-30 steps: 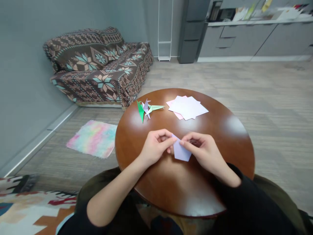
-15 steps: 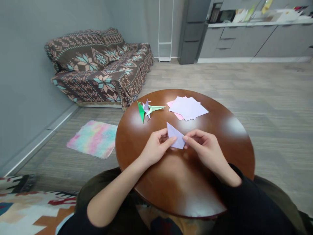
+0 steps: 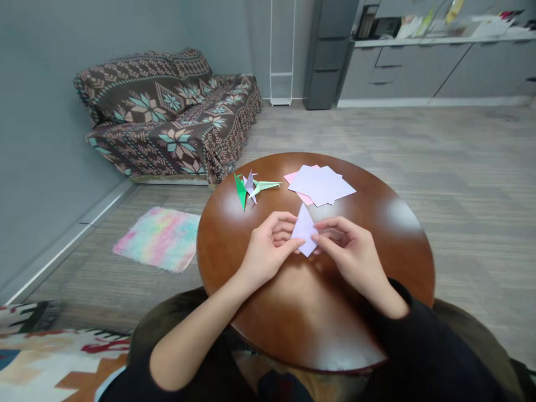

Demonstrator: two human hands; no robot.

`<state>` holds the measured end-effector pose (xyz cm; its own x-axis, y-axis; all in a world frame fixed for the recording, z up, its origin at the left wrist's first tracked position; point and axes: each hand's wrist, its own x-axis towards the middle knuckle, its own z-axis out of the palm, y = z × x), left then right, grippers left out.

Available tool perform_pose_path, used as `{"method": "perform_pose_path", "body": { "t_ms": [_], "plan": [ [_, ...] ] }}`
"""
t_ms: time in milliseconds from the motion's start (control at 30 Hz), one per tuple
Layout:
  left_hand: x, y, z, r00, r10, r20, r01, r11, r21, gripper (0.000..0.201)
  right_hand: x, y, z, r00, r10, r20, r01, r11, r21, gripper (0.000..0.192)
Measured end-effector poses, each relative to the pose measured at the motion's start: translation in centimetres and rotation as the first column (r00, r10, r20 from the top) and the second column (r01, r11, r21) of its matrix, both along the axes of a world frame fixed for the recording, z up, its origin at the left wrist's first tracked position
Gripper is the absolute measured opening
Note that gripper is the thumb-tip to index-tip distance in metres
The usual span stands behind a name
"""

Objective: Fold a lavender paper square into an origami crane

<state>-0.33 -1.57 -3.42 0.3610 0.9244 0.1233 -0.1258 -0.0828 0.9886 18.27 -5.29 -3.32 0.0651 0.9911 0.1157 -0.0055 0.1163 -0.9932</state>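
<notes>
While no container shows on the round tabletop (image 3: 377, 268), a folded lilac paper (image 3: 304, 229) stands just above its middle, pinched between both hands: left hand (image 3: 268, 251) grips its left edge, right hand (image 3: 349, 251) its right corner. Beyond the paper lie a stack of paper sheets (image 3: 320, 184) and, left of that stack, small folded cranes (image 3: 250, 187).

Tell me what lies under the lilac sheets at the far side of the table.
A pink sheet shows beneath the lilac sheets, peeking out at their left edge, on the table. Whether more sheets lie under the pile is hidden.
</notes>
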Motion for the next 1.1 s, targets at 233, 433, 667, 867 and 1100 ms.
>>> {"method": "perform_pose_path", "body": {
  "t_ms": [233,433,667,867,1100],
  "plan": [
    [0.0,0.2,-0.1,0.999,0.036,-0.017,-0.035,0.999,0.006,0.036,-0.2,-0.1,0.4,1.000,-0.006,-0.021,0.006,1.000,0.013,0.026],
    [-0.1,0.1,-0.3,0.994,0.044,-0.100,-0.037,0.996,0.077,0.028,-0.1,0.0,0.0,1.000,0.002,-0.025,-0.002,1.000,-0.012,0.020],
    [-0.1,0.0,-0.4,1.000,-0.004,-0.029,0.007,0.993,0.117,0.023,0.2,-0.1,-0.2,0.990,0.141,0.012,-0.140,0.989,-0.055,0.012],
    [-0.4,0.1,0.5,0.999,-0.050,0.001,0.050,0.996,0.077,0.035,0.3,0.0,0.3,0.994,0.112,0.004,-0.112,0.990,0.083,0.013],
    [-0.5,0.2,0.6,0.993,0.042,-0.106,-0.028,0.991,0.128,0.014,0.2,-0.5,0.6,0.986,0.168,0.018,-0.168,0.986,0.009,0.023]
  ]
}}
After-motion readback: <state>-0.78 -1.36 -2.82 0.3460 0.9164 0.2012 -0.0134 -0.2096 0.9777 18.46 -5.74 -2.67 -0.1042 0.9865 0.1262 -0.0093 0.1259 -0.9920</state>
